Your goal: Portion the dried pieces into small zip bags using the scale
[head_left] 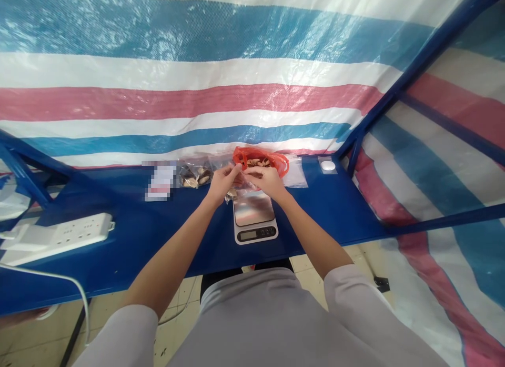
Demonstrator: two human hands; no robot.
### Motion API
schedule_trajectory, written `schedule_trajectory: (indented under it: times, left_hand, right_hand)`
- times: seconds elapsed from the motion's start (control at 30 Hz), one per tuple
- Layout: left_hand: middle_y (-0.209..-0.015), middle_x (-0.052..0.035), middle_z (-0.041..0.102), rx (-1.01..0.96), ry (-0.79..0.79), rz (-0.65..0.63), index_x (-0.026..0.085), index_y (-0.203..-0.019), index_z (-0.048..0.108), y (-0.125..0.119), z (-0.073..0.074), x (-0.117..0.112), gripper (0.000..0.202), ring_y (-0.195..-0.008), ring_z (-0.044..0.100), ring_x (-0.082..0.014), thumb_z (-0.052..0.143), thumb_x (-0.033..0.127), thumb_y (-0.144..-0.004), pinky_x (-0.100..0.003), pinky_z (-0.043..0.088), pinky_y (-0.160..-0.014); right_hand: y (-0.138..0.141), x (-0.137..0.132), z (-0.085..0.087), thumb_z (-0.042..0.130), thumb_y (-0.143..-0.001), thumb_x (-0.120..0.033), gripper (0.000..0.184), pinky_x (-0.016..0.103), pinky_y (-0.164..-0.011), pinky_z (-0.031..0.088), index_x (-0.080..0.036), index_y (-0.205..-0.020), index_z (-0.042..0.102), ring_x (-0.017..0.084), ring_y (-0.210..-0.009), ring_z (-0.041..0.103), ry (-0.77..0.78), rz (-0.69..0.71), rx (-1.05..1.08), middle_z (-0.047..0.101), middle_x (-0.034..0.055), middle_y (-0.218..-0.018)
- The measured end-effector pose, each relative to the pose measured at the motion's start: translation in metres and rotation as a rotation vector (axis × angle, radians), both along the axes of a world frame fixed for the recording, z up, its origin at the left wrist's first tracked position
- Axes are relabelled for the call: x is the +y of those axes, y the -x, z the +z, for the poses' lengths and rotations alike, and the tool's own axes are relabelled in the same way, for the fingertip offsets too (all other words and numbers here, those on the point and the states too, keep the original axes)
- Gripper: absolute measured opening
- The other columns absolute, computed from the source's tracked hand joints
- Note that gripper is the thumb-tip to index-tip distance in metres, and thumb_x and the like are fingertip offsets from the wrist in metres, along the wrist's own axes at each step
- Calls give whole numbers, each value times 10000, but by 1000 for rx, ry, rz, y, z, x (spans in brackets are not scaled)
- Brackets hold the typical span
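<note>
My left hand [223,184] and my right hand [268,180] meet above a digital kitchen scale [254,219], and their fingers pinch a small clear plastic bag [244,181]. A few tan pieces [232,194] show below my left hand, partly hidden by it. Just behind my hands sits an orange-red plastic bag [260,161] holding tan-brown pieces. To its left lies a clear bag of dark and tan pieces [195,175]. Another clear plastic bag [295,173] lies flat to the right.
The blue table [130,235] runs across the view, backed by a striped tarp [177,101] on a blue metal frame [410,77]. A white power strip [55,238] and its cable lie at the left. A pixelated label [160,180] and a small white round object [327,166] stand along the back.
</note>
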State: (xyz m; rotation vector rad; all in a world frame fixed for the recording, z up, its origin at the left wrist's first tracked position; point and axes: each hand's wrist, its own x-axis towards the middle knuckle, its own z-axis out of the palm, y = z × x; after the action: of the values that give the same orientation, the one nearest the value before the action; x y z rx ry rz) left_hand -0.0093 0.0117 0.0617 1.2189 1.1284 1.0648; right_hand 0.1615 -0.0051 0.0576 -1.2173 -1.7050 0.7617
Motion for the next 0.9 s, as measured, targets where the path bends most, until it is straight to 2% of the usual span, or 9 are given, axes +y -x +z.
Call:
schedule_trajectory:
  times: [0.23, 0.4, 0.6, 0.73, 0.9]
  left_hand:
    - [-663, -44, 698, -96, 57, 27, 149, -662, 645, -3, -4, 2, 483, -650, 685, -178, 851, 586, -661, -311, 588, -691]
    - [-674, -44, 704, -185, 115, -21, 140, -692, 664, 1, -5, 0, 463, -681, 703, -173, 891, 540, -629, -318, 603, -751]
    - [-727, -64, 735, -231, 207, -80, 108, -774, 735, 8, -1, -2, 453, -686, 705, -151, 961, 421, -538, -303, 616, -772]
    - [-721, -62, 727, -183, 172, -71, 107, -756, 737, 9, -4, 1, 486, -660, 693, -153, 960, 468, -520, -318, 614, -748]
    - [-706, -61, 723, -116, 90, -58, 121, -730, 732, 8, -8, 4, 557, -652, 678, -173, 942, 578, -490, -353, 608, -725]
  right_hand:
    - [-2, 3, -4, 724, -857, -305, 154, 318, -783, 580, -222, -938, 826, 180, -763, 705, 1, 2, 0, 778, 9, -809]
    - [-5, 2, -6, 711, -859, -284, 152, 305, -821, 582, -209, -934, 820, 187, -845, 728, 18, -11, 1, 801, 27, -924]
    - [-5, 1, -4, 717, -861, -316, 167, 322, -864, 577, -203, -923, 823, 215, -907, 742, 28, 14, 0, 806, 43, -936]
    - [-3, 0, 0, 731, -848, -327, 148, 332, -844, 580, -231, -902, 830, 217, -886, 740, 51, 26, -3, 803, 24, -915]
    - [-4, 1, 3, 755, -835, -357, 156, 326, -753, 564, -224, -858, 835, 193, -738, 707, 65, 43, -69, 769, 7, -757]
